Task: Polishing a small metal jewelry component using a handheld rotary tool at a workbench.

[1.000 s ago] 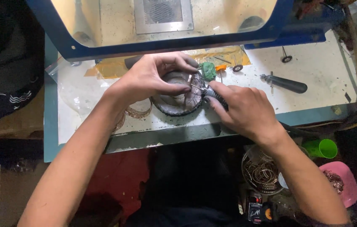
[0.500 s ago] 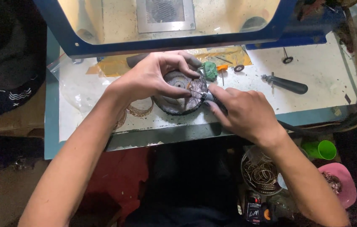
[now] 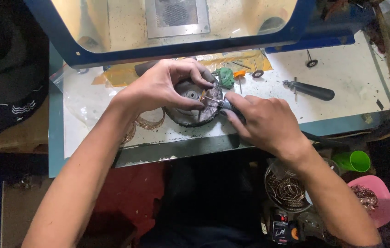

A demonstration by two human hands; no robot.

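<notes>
At frame centre, the left hand [image 3: 162, 87] pinches a small ring [image 3: 202, 96]; the right hand [image 3: 268, 121] grips a rotary tool [image 3: 224, 105], its bit pointing leftward into the ring.

I see a small gold ring [image 3: 202, 96] pinched above the dark round pad [image 3: 190, 115], a rotary handpiece [image 3: 230, 108] tip touching it.

A white, blue-edged counter [image 3: 355, 78] fills the frame's upper middle; on it lie a dark round block [image 3: 190, 108], a black-handled tool [image 3: 312, 90], a green lump [image 3: 225, 77] and brass bangles [image 3: 151, 122].
</notes>
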